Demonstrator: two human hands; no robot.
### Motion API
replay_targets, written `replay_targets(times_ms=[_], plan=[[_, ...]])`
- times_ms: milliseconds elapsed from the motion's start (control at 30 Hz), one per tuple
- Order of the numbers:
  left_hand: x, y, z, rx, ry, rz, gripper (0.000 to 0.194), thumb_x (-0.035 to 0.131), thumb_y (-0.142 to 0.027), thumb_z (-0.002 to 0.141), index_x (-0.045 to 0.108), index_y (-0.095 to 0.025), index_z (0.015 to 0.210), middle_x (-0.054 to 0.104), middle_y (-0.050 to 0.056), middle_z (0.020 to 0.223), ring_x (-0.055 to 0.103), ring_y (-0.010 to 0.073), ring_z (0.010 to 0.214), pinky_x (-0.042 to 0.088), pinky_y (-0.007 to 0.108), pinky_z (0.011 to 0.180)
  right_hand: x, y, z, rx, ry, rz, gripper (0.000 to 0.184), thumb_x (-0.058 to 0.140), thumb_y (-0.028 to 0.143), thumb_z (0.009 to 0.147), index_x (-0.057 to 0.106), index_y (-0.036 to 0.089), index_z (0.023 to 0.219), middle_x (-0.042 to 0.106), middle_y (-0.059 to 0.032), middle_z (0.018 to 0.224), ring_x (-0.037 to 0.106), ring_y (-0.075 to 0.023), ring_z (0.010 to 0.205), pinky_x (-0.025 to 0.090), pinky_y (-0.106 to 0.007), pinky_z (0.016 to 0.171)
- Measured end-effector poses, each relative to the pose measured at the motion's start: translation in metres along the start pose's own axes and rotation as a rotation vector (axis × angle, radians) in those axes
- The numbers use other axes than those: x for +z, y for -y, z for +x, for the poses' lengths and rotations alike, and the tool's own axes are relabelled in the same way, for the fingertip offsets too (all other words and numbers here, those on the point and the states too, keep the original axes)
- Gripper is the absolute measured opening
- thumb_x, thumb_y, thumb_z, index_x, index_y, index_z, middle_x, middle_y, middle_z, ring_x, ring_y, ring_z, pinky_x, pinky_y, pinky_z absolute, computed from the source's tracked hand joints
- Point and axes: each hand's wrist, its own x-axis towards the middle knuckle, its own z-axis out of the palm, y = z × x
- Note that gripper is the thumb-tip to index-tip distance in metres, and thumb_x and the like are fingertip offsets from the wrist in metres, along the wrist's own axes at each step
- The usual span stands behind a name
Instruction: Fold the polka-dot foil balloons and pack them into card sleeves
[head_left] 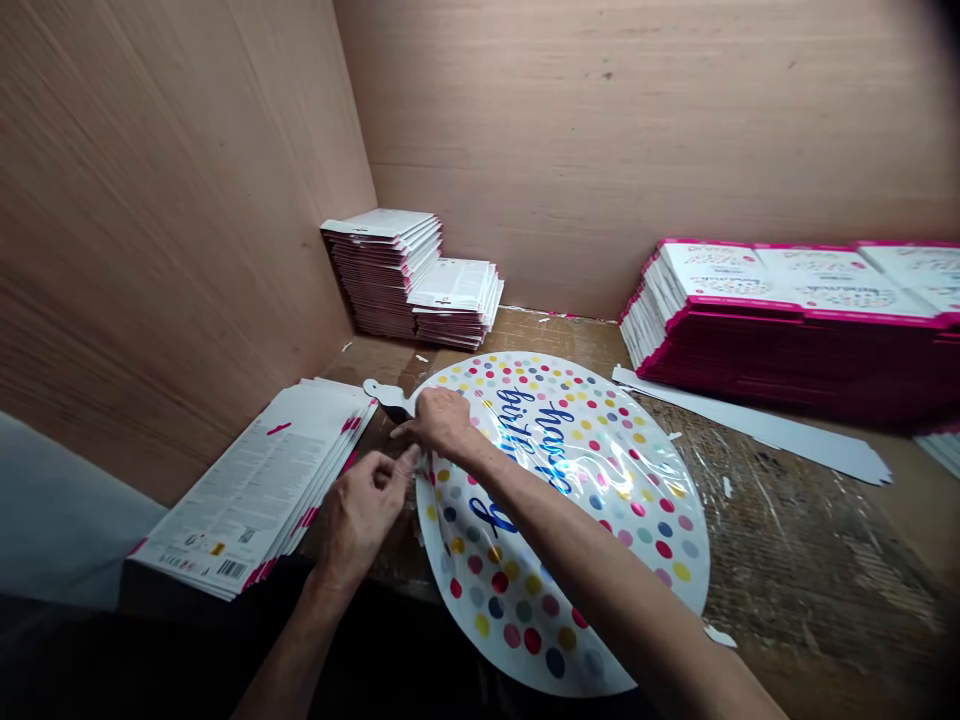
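A flat round foil balloon [637, 470], white with coloured dots and blue "happy birthday" lettering, lies in front of me with its filling tail [386, 393] pointing left. My right hand [439, 418] reaches across the balloon and is closed at its left edge, beside the tail, with the forefinger pointing left. Just below it, my left hand [367, 505] is closed in a pinch, fingertips at the balloon's edge. Whatever lies between the left fingertips is too small to make out.
Printed white card sleeves [232, 490] lie fanned at the left. Behind stand two stacks of white packs [382, 260]. Pink-edged packs [750, 300] are piled at the right, with a white card strip [757, 425] before them. Wooden panels [600, 130] enclose the taped cardboard surface [810, 550].
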Motion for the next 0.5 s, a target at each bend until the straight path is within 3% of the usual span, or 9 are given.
replay_targets(times_ms=[100, 200, 300, 367, 433, 500], plan=[[-0.002, -0.002, 0.024, 0.044, -0.143, -0.089, 0.036, 0.042, -0.048, 0.091, 0.068, -0.023, 0.091, 0.074, 0.005, 0.081, 0.067, 0.0208, 0.077, 0.042, 0.026, 0.065, 0.008, -0.024, -0.007, 0.043, 0.029, 0.3, 0.044, 0.061, 0.051, 0.09, 0.068, 0.014, 0.066, 0.071, -0.0099, 0.069, 0.068, -0.0212, 0.069, 0.05, -0.028, 0.064], [0.002, -0.009, 0.044, 0.07, -0.09, -0.025, 0.03, 0.046, -0.041, 0.089, 0.069, -0.024, 0.096, 0.076, 0.005, 0.089, 0.069, 0.0227, 0.085, 0.044, 0.027, 0.069, 0.016, -0.036, -0.01, 0.038, 0.076, 0.461, 0.045, 0.059, 0.05, 0.09, 0.066, 0.016, 0.062, 0.064, -0.0014, 0.053, 0.06, -0.0135, 0.05, 0.044, -0.022, 0.051], [0.005, -0.016, 0.053, -0.027, -0.159, 0.061, 0.031, 0.051, -0.045, 0.086, 0.066, -0.021, 0.098, 0.075, 0.009, 0.092, 0.069, 0.0268, 0.09, 0.046, 0.03, 0.074, 0.018, -0.039, -0.01, 0.054, 0.031, 0.507, 0.035, 0.07, 0.046, 0.082, 0.067, 0.017, 0.062, 0.06, 0.0011, 0.05, 0.056, -0.0119, 0.049, 0.039, -0.021, 0.049], [0.005, -0.019, 0.056, -0.095, -0.201, 0.039, 0.043, 0.056, -0.048, 0.083, 0.061, -0.016, 0.111, 0.075, 0.011, 0.094, 0.069, 0.0288, 0.095, 0.047, 0.033, 0.077, 0.018, -0.04, -0.009, 0.073, -0.028, 0.509, 0.031, 0.076, 0.043, 0.076, 0.067, 0.017, 0.061, 0.059, 0.0011, 0.05, 0.056, -0.0125, 0.054, 0.037, -0.021, 0.052], [0.005, -0.02, 0.06, -0.114, -0.173, 0.001, 0.051, 0.06, -0.048, 0.079, 0.059, -0.014, 0.117, 0.075, 0.012, 0.097, 0.068, 0.0292, 0.098, 0.048, 0.033, 0.079, 0.019, -0.04, -0.009, 0.081, -0.076, 0.513, 0.027, 0.077, 0.039, 0.073, 0.068, 0.018, 0.061, 0.059, 0.0009, 0.052, 0.056, -0.0133, 0.059, 0.037, -0.022, 0.056], [0.006, -0.019, 0.065, -0.096, -0.109, -0.031, 0.046, 0.06, -0.048, 0.078, 0.064, -0.017, 0.111, 0.075, 0.011, 0.097, 0.069, 0.0282, 0.096, 0.048, 0.032, 0.078, 0.02, -0.04, -0.011, 0.061, -0.092, 0.538, 0.023, 0.074, 0.035, 0.075, 0.068, 0.017, 0.062, 0.058, 0.0017, 0.052, 0.055, -0.0128, 0.06, 0.036, -0.022, 0.057]])
